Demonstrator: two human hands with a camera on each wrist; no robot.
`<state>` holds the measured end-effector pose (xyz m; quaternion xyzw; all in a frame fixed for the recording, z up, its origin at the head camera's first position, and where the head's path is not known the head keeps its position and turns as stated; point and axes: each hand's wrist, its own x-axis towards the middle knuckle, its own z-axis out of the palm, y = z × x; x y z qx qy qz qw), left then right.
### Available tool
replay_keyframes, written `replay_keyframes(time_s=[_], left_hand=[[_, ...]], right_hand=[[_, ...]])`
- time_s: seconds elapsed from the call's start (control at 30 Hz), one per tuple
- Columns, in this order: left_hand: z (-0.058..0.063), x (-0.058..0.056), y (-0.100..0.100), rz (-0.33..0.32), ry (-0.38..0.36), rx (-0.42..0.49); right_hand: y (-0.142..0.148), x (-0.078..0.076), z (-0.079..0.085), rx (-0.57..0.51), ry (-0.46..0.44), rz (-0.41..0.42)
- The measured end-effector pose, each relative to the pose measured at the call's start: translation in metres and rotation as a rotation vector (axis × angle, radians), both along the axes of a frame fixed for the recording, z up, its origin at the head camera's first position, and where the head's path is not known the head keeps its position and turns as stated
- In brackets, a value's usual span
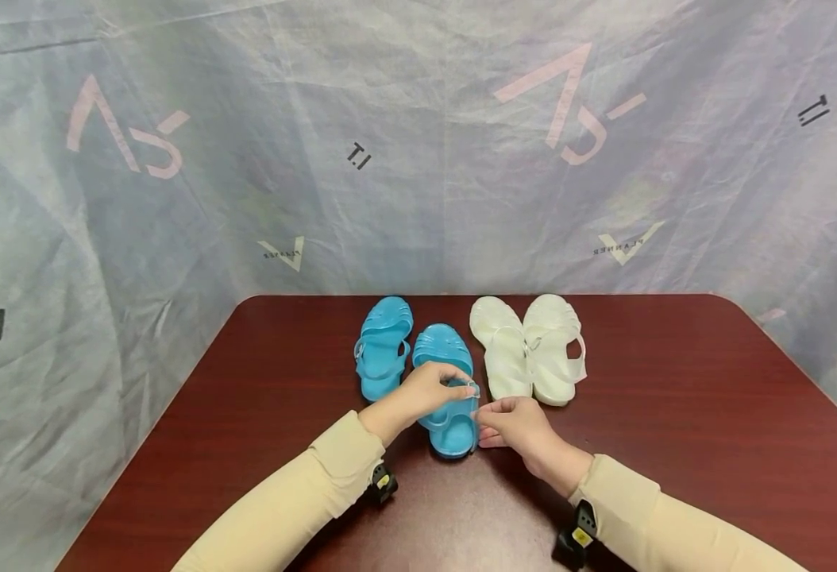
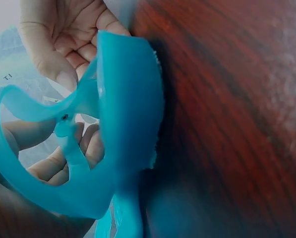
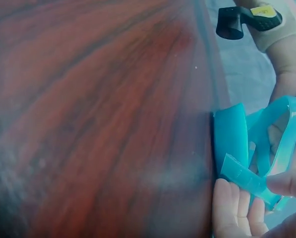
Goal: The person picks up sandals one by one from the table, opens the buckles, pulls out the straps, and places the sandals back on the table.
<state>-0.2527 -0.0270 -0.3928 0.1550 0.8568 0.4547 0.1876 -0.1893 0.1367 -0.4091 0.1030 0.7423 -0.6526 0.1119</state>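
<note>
A blue jelly sandal (image 1: 454, 438) stands on the table, toe pointing away from me. My left hand (image 1: 429, 389) reaches over it from the left and pinches the strap beside the small buckle at its right side. On the right, my right hand (image 1: 522, 429) pinches the ankle strap (image 3: 247, 179) between thumb and fingers, the strap's flat end sticking out past them. The left wrist view shows the heel (image 2: 133, 104) close up, with the strap loop (image 2: 48, 198) standing beside it. The left fingertips are partly hidden behind the strap there.
Another blue sandal (image 1: 383, 357) lies to the left. A pair of white sandals, the left one (image 1: 506, 357) and the right one (image 1: 553, 349), sits to the right. The dark red wooden table (image 1: 690, 413) ends at a printed grey cloth (image 1: 418, 159).
</note>
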Motion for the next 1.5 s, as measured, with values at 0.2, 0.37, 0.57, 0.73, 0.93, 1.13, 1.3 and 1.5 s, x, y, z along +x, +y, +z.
replay_keyframes(time_s=[0.2, 0.37, 0.57, 0.73, 0.93, 1.13, 1.3, 1.5], left_hand=[[-0.001, 0.001, 0.001, 0.005, 0.006, -0.017], [0.001, 0.003, 0.001, -0.005, 0.024, -0.042], [0.001, 0.003, 0.000, 0.006, 0.010, -0.033], [0.001, 0.002, 0.000, 0.022, 0.017, -0.041], [0.002, 0.002, 0.001, 0.022, 0.010, -0.025], [0.002, 0.003, 0.002, 0.036, 0.004, -0.019], [0.000, 0.003, 0.001, 0.031, -0.002, -0.012], [-0.001, 0.002, 0.000, 0.051, -0.010, -0.006]], right_hand=[[-0.002, -0.002, 0.001, -0.005, -0.006, -0.037], [-0.001, -0.004, 0.002, -0.006, 0.015, -0.041], [0.000, -0.004, 0.004, 0.027, 0.024, -0.002], [0.003, -0.003, 0.004, 0.022, 0.022, 0.089], [0.006, -0.003, 0.003, -0.005, 0.022, 0.092], [0.010, -0.006, 0.007, -0.035, 0.014, 0.118], [0.011, -0.009, 0.009, -0.033, 0.018, 0.118], [0.010, -0.010, 0.007, -0.038, 0.024, 0.124]])
